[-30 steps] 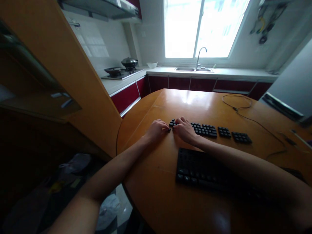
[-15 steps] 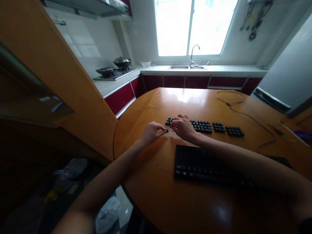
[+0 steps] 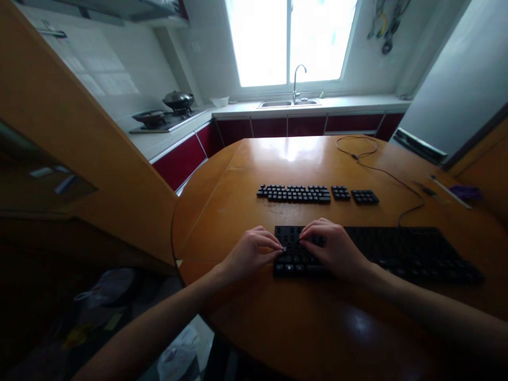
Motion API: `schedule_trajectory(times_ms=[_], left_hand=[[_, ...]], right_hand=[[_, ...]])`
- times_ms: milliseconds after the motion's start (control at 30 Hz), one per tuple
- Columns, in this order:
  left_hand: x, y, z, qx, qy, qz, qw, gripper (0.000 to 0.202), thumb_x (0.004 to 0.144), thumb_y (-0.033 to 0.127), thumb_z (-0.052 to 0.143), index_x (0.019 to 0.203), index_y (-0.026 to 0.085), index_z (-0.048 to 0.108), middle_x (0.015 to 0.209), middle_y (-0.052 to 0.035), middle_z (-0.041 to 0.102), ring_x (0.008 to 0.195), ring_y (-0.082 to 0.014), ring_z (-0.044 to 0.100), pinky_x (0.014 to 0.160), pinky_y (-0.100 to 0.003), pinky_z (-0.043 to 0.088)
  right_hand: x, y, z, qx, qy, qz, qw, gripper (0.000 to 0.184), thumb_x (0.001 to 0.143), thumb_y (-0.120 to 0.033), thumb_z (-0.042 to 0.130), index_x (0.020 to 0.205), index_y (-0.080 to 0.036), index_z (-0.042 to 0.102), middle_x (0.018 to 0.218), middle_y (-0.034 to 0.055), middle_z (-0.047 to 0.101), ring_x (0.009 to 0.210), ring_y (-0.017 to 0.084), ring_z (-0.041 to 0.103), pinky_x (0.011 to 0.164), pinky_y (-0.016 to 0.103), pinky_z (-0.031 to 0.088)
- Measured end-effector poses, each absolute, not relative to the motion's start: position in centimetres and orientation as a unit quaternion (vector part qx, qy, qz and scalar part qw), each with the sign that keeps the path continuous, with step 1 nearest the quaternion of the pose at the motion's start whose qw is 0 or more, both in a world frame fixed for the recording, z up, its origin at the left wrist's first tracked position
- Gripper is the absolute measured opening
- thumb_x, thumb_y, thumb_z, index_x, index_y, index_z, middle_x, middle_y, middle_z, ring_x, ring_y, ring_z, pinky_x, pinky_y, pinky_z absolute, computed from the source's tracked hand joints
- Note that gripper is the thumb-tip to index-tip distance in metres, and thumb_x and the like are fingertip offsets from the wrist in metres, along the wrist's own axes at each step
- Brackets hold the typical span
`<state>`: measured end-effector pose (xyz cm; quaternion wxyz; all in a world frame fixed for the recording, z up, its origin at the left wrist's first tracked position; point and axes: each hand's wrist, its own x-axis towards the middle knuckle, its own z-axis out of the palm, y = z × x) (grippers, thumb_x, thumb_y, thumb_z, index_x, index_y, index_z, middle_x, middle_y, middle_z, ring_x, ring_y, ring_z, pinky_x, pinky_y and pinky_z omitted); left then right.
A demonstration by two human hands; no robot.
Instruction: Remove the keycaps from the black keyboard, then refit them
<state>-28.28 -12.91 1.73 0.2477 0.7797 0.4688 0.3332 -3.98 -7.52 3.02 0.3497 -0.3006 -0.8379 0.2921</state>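
Note:
A black keyboard lies on the wooden table, with bare key places in its upper rows and keycaps along its lower left rows. My left hand is closed in a pinch at the keyboard's left edge, on a small dark keycap. Over the left part of the keyboard, my right hand has thumb and fingers drawn together; whatever may be between the fingertips is too small to make out. Beyond both hands, loose black keycaps lie in rows, with two smaller groups to their right.
The round-ended table carries a looped cable at the right and a purple item near its right edge. Farther back are a counter with a sink and a stove with a lidded wok.
Both hands have come back from the loose keycap rows to the keyboard's left part, the left one bringing the keycap. The view has shifted slightly.

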Motion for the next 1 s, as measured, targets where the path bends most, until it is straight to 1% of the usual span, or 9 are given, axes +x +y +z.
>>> schedule_trajectory(times_ms=[167,300,567,767,900,1000], left_hand=[[-28.2,-13.2,1.3,0.798,0.475,0.325,0.179,0.014,0.09,0.035,0.069,0.086,0.027,0.08,0.09,-0.0049,0.078,0.083,-0.0206,0.063,0.079,-0.038,0.052],[-28.3,-13.3,1.2,0.825,0.46,0.306,0.12,0.016,0.093,0.033,0.066,0.087,0.027,0.08,0.09,-0.0042,0.077,0.083,-0.0203,0.061,0.08,-0.038,0.05],[-28.6,-13.7,1.6,0.868,0.432,0.234,0.062,0.019,0.097,0.033,0.06,0.096,0.026,0.078,0.101,-0.0049,0.074,0.092,-0.0206,0.057,0.087,-0.038,0.045],[-28.4,-13.7,1.5,0.873,0.427,0.224,0.073,0.022,0.098,0.031,0.059,0.088,0.023,0.076,0.104,-0.0055,0.072,0.097,-0.0211,0.056,0.088,-0.037,0.046],[-28.3,-13.6,1.3,0.856,0.424,0.275,0.107,0.021,0.097,0.027,0.06,0.085,0.022,0.075,0.096,-0.0046,0.072,0.091,-0.0188,0.057,0.085,-0.034,0.048],[-28.1,-13.6,1.1,0.843,0.42,0.321,0.105,0.02,0.097,0.024,0.061,0.083,0.021,0.074,0.091,-0.004,0.072,0.087,-0.0178,0.057,0.083,-0.034,0.048]], right_hand=[[-4.4,-8.2,1.7,-0.308,-0.832,0.298,0.351,0.012,0.082,-0.01,0.071,0.079,-0.022,0.072,0.084,0.0034,0.074,0.084,0.022,0.066,0.08,0.038,0.052],[-5.1,-8.3,1.2,-0.312,-0.829,0.298,0.357,0.014,0.081,-0.008,0.072,0.077,-0.022,0.072,0.084,0.0034,0.074,0.084,0.021,0.066,0.082,0.038,0.052],[-5.7,-8.5,0.3,-0.302,-0.848,0.275,0.337,0.014,0.081,-0.007,0.072,0.078,-0.021,0.072,0.085,0.0038,0.075,0.084,0.022,0.065,0.082,0.039,0.052],[-5.7,-8.7,0.0,-0.29,-0.862,0.251,0.33,0.014,0.082,-0.006,0.072,0.079,-0.02,0.072,0.086,0.0035,0.075,0.086,0.021,0.064,0.083,0.038,0.051],[-5.7,-8.7,-0.4,-0.274,-0.876,0.221,0.33,0.013,0.085,-0.008,0.071,0.08,-0.02,0.072,0.087,0.0038,0.074,0.086,0.021,0.063,0.082,0.036,0.051],[-5.7,-8.5,-0.7,-0.262,-0.885,0.192,0.333,0.011,0.087,-0.011,0.07,0.08,-0.019,0.072,0.087,0.0044,0.074,0.086,0.02,0.062,0.082,0.036,0.05]])
